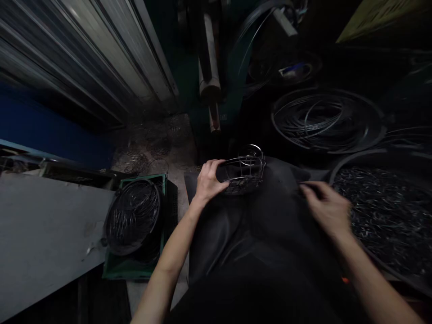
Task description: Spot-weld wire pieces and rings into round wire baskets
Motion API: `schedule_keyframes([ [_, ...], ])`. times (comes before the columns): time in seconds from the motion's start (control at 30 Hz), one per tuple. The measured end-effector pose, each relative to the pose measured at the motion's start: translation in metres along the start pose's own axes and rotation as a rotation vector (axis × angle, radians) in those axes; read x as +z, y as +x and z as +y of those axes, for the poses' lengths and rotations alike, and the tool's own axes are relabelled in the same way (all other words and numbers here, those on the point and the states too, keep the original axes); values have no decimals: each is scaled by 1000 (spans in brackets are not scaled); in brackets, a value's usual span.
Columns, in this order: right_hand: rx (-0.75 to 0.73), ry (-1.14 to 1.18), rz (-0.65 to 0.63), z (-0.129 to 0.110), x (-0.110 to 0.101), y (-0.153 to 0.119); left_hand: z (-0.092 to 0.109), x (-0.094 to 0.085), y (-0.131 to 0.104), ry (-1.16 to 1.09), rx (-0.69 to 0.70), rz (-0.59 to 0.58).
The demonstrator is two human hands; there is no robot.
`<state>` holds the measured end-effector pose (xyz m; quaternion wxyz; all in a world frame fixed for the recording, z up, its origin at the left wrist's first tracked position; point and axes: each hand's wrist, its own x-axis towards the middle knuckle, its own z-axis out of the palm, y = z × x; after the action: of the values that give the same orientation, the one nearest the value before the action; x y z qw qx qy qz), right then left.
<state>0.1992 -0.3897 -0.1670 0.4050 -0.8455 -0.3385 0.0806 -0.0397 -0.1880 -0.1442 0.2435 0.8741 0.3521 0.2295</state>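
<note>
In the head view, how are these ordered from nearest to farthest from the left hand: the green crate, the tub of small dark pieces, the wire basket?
From the left hand:
1. Wire basket, held by it.
2. Green crate, to its left.
3. Tub of small dark pieces, at the picture's right edge.

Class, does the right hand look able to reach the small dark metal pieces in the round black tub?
Probably yes: the right hand is beside the tub's rim, and no lid covers the metal pieces.
</note>
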Motion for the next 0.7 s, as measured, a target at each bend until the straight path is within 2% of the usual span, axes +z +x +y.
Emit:
schedule_keyframes([
  [0.07, 35, 18, -153, -9, 19, -7, 4, 3, 2, 60, 10, -46],
  [0.2, 154, 206, -187, -29, 28, -6, 4, 6, -2, 10, 87, -162],
  [0.3, 169, 430, -315, -61, 32, -5, 2, 4, -7, -23, 137, -230],
  [0.4, 149, 465, -450, -92, 53, -3, 3, 3, -9, 29, 119, -237],
  [0.53, 135, 261, -422, -109, 81, 5, 4, 4, -9, 111, 129, -246],
  [0.7, 41, 117, -309, -114, 91, 5, 1, -2, -8, 81, 131, -215],
])
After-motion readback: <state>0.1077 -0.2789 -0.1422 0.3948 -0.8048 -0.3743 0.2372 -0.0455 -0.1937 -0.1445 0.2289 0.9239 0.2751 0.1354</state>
